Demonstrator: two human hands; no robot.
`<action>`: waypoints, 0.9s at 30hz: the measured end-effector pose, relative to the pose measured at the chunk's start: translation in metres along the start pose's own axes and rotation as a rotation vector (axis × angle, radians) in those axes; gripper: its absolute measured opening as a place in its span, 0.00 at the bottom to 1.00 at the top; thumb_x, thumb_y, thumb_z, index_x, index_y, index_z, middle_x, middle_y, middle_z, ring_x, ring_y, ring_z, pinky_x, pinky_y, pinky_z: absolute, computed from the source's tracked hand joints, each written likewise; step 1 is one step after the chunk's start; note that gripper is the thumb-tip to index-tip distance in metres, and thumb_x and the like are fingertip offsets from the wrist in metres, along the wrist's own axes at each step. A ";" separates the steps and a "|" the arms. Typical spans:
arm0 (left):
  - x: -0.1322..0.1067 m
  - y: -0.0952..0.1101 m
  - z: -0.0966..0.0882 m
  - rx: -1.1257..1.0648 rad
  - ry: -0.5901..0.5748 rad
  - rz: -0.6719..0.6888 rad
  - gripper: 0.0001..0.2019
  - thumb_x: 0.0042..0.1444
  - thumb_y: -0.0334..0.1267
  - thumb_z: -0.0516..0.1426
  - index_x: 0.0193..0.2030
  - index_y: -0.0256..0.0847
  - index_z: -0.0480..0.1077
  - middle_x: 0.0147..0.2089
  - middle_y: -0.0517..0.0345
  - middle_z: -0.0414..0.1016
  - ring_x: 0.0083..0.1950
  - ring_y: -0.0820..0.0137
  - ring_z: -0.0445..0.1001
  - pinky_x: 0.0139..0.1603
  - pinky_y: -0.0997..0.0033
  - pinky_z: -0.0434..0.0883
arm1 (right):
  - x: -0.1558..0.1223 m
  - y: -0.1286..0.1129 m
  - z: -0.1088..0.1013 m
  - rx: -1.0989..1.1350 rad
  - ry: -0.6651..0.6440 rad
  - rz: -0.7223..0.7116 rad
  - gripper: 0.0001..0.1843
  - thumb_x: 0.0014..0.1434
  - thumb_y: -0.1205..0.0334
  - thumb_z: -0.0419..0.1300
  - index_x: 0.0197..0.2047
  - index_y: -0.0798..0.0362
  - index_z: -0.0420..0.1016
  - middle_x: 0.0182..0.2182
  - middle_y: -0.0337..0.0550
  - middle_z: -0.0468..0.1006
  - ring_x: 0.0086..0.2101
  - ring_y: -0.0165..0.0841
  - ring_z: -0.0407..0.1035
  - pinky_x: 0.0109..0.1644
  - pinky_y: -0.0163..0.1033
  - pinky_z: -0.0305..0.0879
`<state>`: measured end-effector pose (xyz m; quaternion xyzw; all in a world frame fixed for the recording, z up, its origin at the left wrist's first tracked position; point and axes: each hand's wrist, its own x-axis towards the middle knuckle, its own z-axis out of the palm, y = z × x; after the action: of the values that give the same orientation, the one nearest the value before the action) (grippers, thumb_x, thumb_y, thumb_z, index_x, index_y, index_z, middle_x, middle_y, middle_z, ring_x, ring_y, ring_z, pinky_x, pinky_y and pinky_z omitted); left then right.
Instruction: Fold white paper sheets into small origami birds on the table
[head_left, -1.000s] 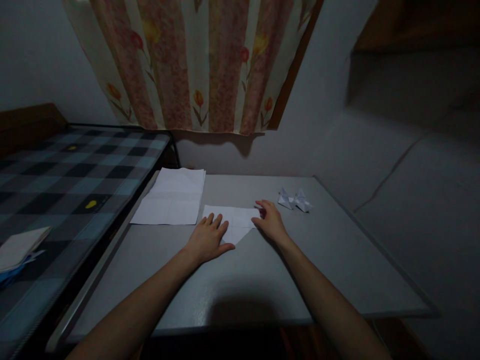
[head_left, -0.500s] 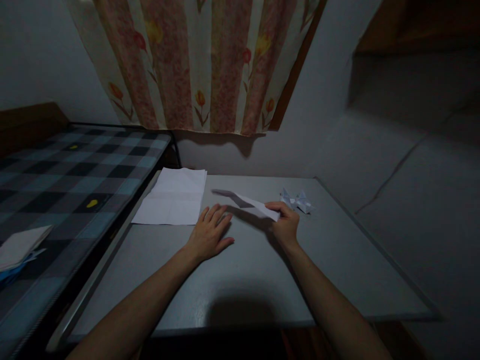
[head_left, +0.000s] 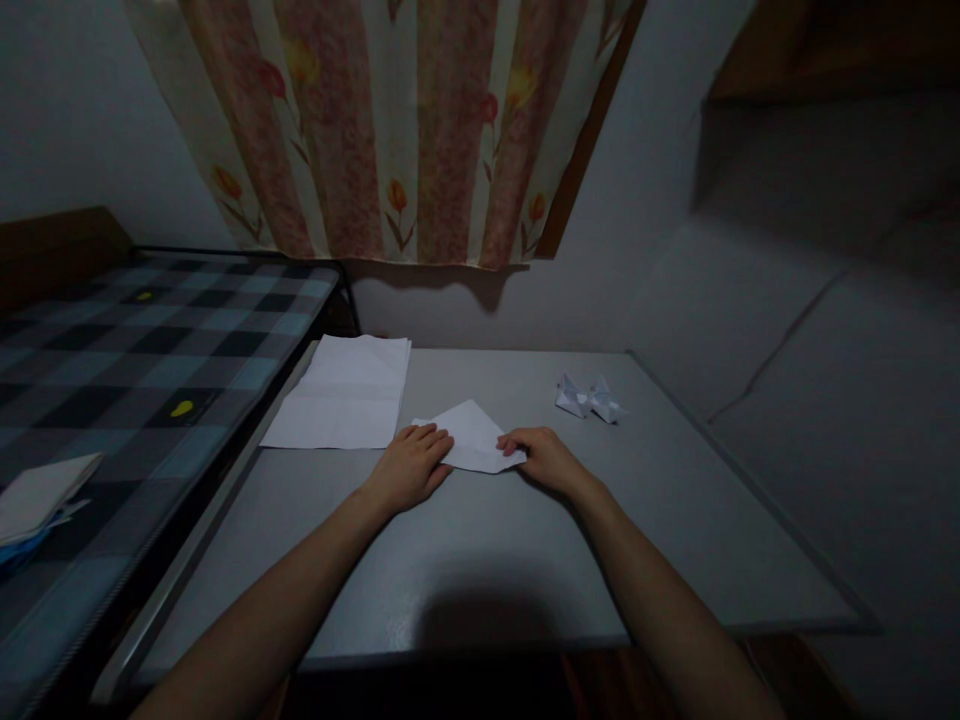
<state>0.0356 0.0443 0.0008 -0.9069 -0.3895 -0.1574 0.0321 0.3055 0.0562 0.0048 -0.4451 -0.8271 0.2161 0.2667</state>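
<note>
My two hands are at a folded sheet of white paper (head_left: 474,438) that lies on the grey bench (head_left: 480,560) in front of me, its peak pointing away towards the wall (head_left: 585,310) and its long edge turned to me. My left hand (head_left: 411,468) is laid flat over the paper's left end, fingers stretched out and close together, bearing on it from above and not closed around anything; a thin white edge shows just past those fingers. My right hand (head_left: 546,458) has its grip closed on the right end of the paper, fingers curled over that corner, though I cannot make out how the thumb sits. Just beyond my left hand, on the far left of the bench, lies a stack of white sheets (head_left: 337,395), the top one creased across. Past my right hand, near the far edge, stand two small pointed origami pieces (head_left: 589,402), so close together that I cannot tell whether they touch. To my left is a bed (head_left: 247,330) with a checked cover in grey, blue and black, and ahead of me hangs a striped curtain (head_left: 394,130) printed with red, orange and yellow tulips
</note>
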 end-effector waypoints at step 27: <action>0.007 0.000 0.006 0.026 0.095 0.038 0.14 0.62 0.34 0.53 0.52 0.50 0.71 0.60 0.55 0.68 0.63 0.59 0.62 0.59 0.53 0.62 | 0.011 -0.021 0.025 -0.485 -0.008 -0.220 0.22 0.61 0.73 0.54 0.57 0.48 0.69 0.58 0.47 0.69 0.60 0.40 0.59 0.62 0.53 0.56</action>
<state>0.0420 0.0504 -0.0025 -0.9052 -0.3720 -0.1949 0.0652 0.2720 0.0524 0.0011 -0.4026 -0.8991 -0.0169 0.1711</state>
